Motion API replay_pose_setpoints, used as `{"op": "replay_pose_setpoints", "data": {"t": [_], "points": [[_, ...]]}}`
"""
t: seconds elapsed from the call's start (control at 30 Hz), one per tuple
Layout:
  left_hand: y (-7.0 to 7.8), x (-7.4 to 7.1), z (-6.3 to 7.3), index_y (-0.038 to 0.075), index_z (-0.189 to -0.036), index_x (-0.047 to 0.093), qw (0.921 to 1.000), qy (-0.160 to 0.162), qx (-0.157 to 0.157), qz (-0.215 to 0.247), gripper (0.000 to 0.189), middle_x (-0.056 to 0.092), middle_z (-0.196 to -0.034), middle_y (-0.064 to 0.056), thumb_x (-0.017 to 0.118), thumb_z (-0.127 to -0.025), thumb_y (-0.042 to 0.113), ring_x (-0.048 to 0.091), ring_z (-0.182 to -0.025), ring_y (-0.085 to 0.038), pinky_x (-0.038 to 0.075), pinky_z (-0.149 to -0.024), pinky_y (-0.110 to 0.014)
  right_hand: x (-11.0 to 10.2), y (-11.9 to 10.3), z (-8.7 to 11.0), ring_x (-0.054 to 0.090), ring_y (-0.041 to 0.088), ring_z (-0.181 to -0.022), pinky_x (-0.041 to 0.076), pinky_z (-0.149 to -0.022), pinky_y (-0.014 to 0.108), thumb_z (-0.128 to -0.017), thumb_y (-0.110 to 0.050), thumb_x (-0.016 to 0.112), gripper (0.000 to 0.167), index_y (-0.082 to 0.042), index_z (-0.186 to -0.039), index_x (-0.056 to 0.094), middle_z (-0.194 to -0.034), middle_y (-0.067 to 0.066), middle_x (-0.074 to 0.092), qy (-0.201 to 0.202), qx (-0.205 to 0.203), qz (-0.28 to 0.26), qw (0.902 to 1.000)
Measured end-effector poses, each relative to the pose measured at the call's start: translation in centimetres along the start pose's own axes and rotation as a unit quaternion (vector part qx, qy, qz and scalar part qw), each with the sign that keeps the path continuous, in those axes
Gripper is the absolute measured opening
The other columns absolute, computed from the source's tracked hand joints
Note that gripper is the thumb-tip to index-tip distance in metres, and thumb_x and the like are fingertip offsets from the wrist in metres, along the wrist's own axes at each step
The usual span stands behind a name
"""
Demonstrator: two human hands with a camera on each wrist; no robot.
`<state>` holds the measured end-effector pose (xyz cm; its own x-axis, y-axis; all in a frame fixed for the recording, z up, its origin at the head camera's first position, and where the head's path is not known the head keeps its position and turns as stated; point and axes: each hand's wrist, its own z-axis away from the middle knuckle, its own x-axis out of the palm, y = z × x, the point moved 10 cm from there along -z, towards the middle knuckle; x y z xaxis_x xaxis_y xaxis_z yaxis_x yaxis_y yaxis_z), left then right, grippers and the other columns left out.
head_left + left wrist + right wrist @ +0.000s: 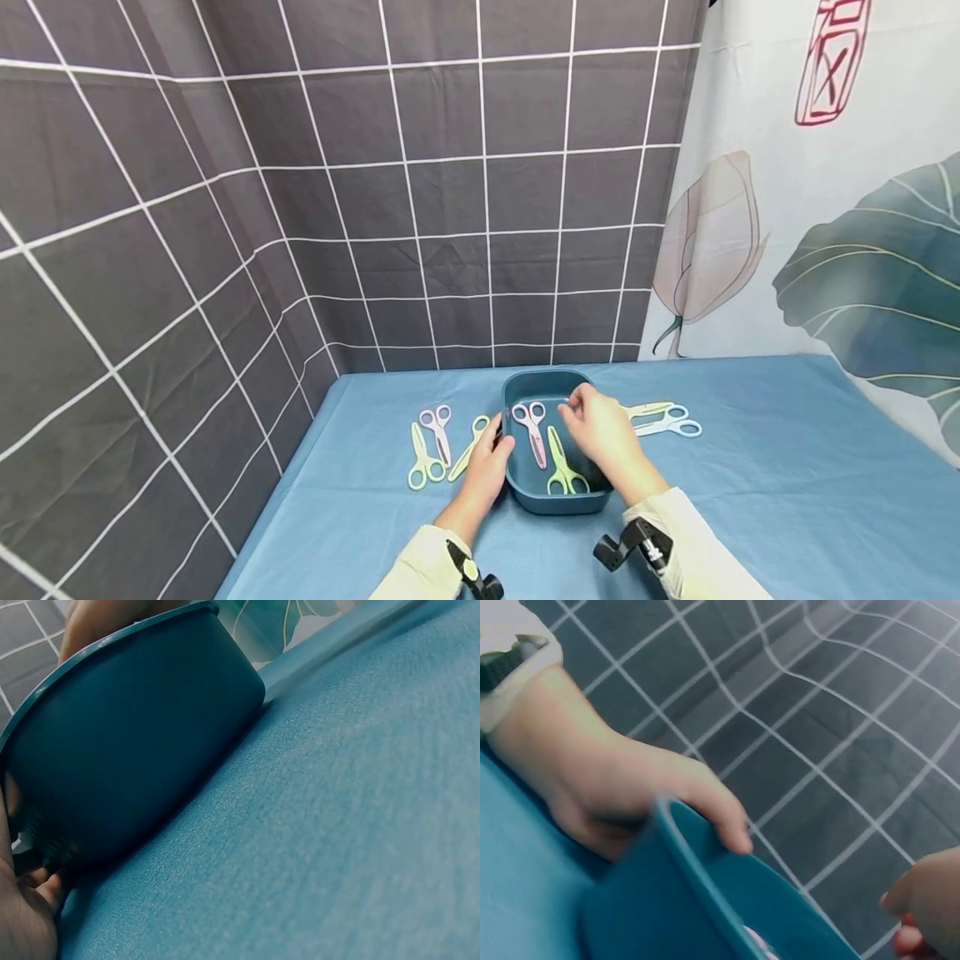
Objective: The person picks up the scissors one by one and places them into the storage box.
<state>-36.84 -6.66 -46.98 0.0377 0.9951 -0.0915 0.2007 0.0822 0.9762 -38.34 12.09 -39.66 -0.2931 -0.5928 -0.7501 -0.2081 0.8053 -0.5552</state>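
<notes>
Your L hand (484, 468) grips the L wall of the dark-teal rounded-rectangular plastic tub (558, 505), thumb over the rim. Your R hand (602, 427) is at the tub's R side, fingers bent; can't tell if they're grasping anything. Tub's on the blue cloth (787, 475) w/ pink scissors (536, 437) & lime-green scissors (558, 455) inside. Outside, L: pale-green scissors (418, 445), lilac scissors (441, 438), yellow scissors (461, 463) nr your L hand. R: pale-blue scissors (654, 427).

Seven pairs of scissors (537, 446) can be counted: two inside one bin (558, 505), three left of it, two right. One left hand (483, 473) and one right hand (606, 429) are seen.
</notes>
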Motion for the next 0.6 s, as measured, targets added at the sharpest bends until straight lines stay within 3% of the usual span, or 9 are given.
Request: {"op": "replay_pose_setpoints", "data": {"t": [0.17,0.37,0.47,0.6], "points": [[0.9,0.0,0.3,-0.013,-0.147,0.039,0.9998,0.004,0.011,-0.018,0.049,0.042,-0.15,-0.033,0.047,-0.101,0.003,0.041,-0.138,-0.047,0.031,-0.113,-0.06,-2.1,2.2,-0.1,0.053,0.021,-0.062,0.043,-0.06,0.037,-0.093,-0.023,0.067,0.016,-0.011,-0.085,0.062,-0.068,0.0,0.055,0.054,0.011,-0.02,0.9983],[-0.4,0.0,-0.1,-0.01,-0.15,0.038,0.9996,0.018,-0.002,-0.02,0.049,0.041,-0.152,-0.029,0.044,-0.103,0.004,0.04,-0.14,-0.043,0.029,-0.116,-0.057,-3.3,4.7,-0.4,0.056,0.025,-0.064,0.044,-0.06,0.04,-0.093,-0.023,0.066,0.017,-0.009,-0.084,0.062,-0.069,0.002,0.058,0.073,0.03,-0.018,0.9967],[-1.7,0.1,-0.6,-0.008,-0.151,0.038,0.9995,0.018,-0.007,-0.024,0.05,0.041,-0.153,-0.028,0.044,-0.103,0.004,0.04,-0.141,-0.042,0.029,-0.116,-0.056,-3.3,6.3,-0.5,0.061,0.029,-0.069,0.047,-0.064,0.046,-0.093,-0.025,0.064,0.02,-0.006,-0.088,0.063,-0.075,0.008,0.065,0.051,0.058,-0.011,0.9969],[-2.7,0.0,-1.1,-0.007,-0.151,0.038,0.9995,0.015,-0.008,-0.026,0.05,0.042,-0.153,-0.027,0.044,-0.103,0.004,0.041,-0.141,-0.041,0.029,-0.116,-0.056,-2.8,9.0,-0.3,0.064,0.038,-0.078,0.049,-0.07,0.053,-0.093,-0.028,0.06,0.029,0.001,-0.092,0.064,-0.087,0.02,0.069,-0.015,0.108,0.016,0.9939]]}}
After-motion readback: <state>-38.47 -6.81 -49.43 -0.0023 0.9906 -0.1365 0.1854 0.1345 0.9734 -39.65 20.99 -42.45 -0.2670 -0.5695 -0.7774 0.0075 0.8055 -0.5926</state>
